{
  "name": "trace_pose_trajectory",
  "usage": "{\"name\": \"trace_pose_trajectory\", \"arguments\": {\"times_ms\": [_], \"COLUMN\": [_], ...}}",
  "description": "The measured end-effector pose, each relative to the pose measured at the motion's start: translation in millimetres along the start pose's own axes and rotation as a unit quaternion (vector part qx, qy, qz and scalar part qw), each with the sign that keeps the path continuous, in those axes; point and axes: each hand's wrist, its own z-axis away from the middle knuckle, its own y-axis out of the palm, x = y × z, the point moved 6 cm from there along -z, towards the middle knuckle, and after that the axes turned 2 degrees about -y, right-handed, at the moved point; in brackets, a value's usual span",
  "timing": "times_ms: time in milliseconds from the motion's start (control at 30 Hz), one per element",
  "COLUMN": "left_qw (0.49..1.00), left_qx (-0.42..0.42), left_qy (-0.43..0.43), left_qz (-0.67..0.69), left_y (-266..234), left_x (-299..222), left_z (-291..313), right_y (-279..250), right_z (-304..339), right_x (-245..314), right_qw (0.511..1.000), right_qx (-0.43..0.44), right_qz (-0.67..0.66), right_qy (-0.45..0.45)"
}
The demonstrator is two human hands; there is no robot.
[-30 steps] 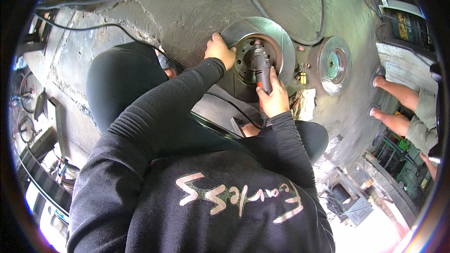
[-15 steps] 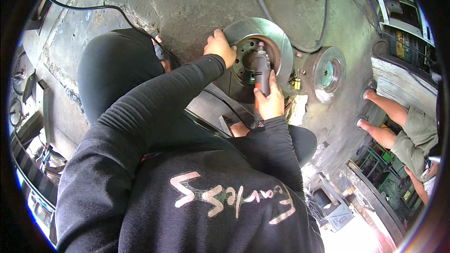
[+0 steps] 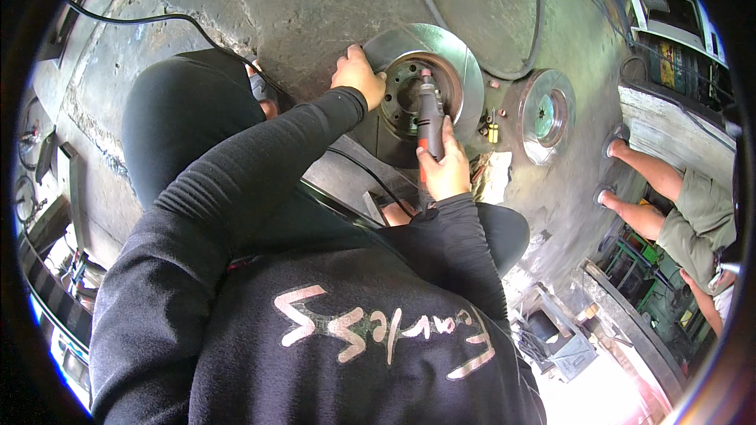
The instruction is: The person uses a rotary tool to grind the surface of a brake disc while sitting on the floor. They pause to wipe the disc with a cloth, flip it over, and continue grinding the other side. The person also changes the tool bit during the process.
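Observation:
A brake disc [image 3: 465, 63] with a shiny outer face and a rusty raised hub lies tilted in front of me. My left hand [image 3: 358, 76] grips its left rim, thumb toward the hub. In my right hand [image 3: 446, 165] is a grey and red rotary grinder [image 3: 429, 114], held by its body. Its small pinkish tip lies over the hub's inner wall; whether it touches the metal I cannot tell. A black cord runs from the grinder's lower end, past my legs.
To the right lies a second brake disc [image 3: 557, 86], with a yellow-handled tool [image 3: 493, 133] and small pink bits [image 3: 494, 84] between the discs. A crumpled paper [image 3: 494, 173] is nearby. Hoses cross the concrete floor [image 3: 315, 8]. Another person's legs [image 3: 650, 177] are at the right.
The whole view has shifted slightly, so things sit a little further left and up. My hands, the grinder and the disc keep nearly the same positions relative to each other.

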Motion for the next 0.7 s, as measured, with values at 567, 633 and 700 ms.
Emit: {"name": "trace_pose_trajectory", "arguments": {"times_ms": [567,633,700], "left_qw": [0.999,0.999,0.999], "left_qx": [-0.019,-0.03,-0.035], "left_qy": [0.021,0.032,0.035], "left_qz": [-0.015,-0.019,-0.022], "left_y": [-3,-4,-3], "left_x": [-3,-3,-2], "left_z": [1,1,0], "right_y": [-4,-3,-3], "right_z": [4,9,7], "right_x": [-6,5,-3], "right_qw": [0.999,0.999,1.0], "right_qx": [-0.008,0.006,-0.012], "right_qz": [-0.04,-0.033,-0.013], "right_qy": [0.02,0.01,-0.003]}}
